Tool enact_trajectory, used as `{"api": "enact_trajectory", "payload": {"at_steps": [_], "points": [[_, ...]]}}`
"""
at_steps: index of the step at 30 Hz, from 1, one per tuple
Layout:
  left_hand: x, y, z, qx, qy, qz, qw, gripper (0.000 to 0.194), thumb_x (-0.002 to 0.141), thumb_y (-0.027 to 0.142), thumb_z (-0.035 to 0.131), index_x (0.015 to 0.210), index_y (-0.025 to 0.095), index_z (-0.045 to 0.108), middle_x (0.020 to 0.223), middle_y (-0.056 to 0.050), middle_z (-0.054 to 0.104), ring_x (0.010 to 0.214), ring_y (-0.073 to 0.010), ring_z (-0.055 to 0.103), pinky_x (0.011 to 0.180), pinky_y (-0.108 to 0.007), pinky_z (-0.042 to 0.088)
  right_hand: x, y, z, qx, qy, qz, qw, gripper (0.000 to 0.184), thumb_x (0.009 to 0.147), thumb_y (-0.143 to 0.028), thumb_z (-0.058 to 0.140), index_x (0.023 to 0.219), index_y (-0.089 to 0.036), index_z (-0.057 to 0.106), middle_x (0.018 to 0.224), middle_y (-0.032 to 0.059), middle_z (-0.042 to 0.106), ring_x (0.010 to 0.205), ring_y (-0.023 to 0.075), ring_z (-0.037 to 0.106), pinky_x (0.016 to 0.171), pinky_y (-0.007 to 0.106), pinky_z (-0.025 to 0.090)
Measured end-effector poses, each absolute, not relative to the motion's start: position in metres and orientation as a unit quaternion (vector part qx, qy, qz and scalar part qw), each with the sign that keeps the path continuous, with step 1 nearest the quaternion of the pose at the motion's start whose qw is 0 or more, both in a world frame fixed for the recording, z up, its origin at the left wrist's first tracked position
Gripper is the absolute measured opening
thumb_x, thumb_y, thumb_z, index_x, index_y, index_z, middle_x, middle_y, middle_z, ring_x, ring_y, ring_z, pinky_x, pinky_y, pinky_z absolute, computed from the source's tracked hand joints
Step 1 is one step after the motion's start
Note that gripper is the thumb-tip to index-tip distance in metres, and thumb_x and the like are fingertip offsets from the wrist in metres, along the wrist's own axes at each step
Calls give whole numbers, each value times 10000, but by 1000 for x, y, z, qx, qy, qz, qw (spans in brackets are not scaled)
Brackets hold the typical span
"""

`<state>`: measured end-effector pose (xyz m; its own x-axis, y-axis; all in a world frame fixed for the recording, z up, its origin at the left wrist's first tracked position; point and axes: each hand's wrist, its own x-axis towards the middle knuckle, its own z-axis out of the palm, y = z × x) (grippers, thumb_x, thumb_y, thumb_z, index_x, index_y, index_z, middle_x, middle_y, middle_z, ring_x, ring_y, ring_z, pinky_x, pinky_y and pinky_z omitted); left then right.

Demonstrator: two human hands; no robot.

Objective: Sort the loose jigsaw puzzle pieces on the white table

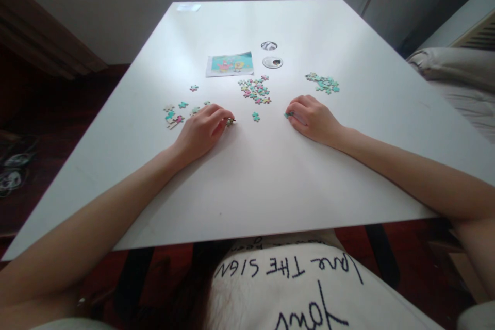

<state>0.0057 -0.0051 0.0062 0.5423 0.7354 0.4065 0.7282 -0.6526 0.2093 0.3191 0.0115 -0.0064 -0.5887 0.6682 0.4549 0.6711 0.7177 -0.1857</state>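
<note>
My left hand [203, 131] rests on the white table, its thumb and fingers pinching a small jigsaw puzzle piece [231, 121]. Across from it, my right hand [309, 117] is closed on a teal puzzle piece [288, 114] at its fingertips. A single green puzzle piece [256, 116] lies between the hands. Beyond it spreads a pile of mixed green and pink pieces [255, 89]. Several more pieces [174, 117] lie left of my left hand, some partly hidden behind it. Past my right hand is a cluster of mostly teal pieces [327, 84].
A picture sheet [231, 64] with cartoon figures on blue lies behind the pile. To its right are a round tin [273, 62] and a second round metallic disc [269, 46]. One pink piece [194, 87] lies apart. The table's near edge [270, 233] is by my body.
</note>
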Motion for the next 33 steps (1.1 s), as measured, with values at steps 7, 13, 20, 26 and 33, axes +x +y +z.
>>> {"api": "enact_trajectory", "payload": {"at_steps": [7,13,20,26,33], "points": [[5,-4,6,878,417,237,15,231,915,229,399,993,193,613,959,-64,614,886,-181,580,784,-293,459,318,11,-6,-380,-891,-10,247,123,843,-147,502,922,-212,570,983,94,586,919,270,521,804,405,457],[5,-4,6,876,421,234,16,228,908,234,401,984,187,611,953,-67,620,874,-182,580,780,-301,463,318,10,-5,-381,-891,-6,248,132,828,-132,512,919,-208,570,978,98,594,914,275,524,807,412,455],[6,-3,5,881,412,232,9,198,907,248,423,902,187,611,894,-59,631,864,-185,574,790,-306,461,319,11,-6,-378,-891,-12,250,115,844,-152,503,919,-209,569,978,92,590,912,265,522,795,400,457],[6,-3,5,882,411,229,4,209,911,254,416,921,189,614,901,-54,628,859,-180,571,785,-297,458,319,11,-6,-379,-892,-13,247,117,846,-152,502,920,-209,572,976,92,588,913,267,522,797,401,457],[5,-4,5,881,416,226,13,227,908,254,415,946,192,630,927,-57,629,872,-179,567,795,-300,456,319,10,-5,-384,-889,3,249,156,826,-135,531,948,-212,588,996,92,589,925,279,523,811,417,453]]}}
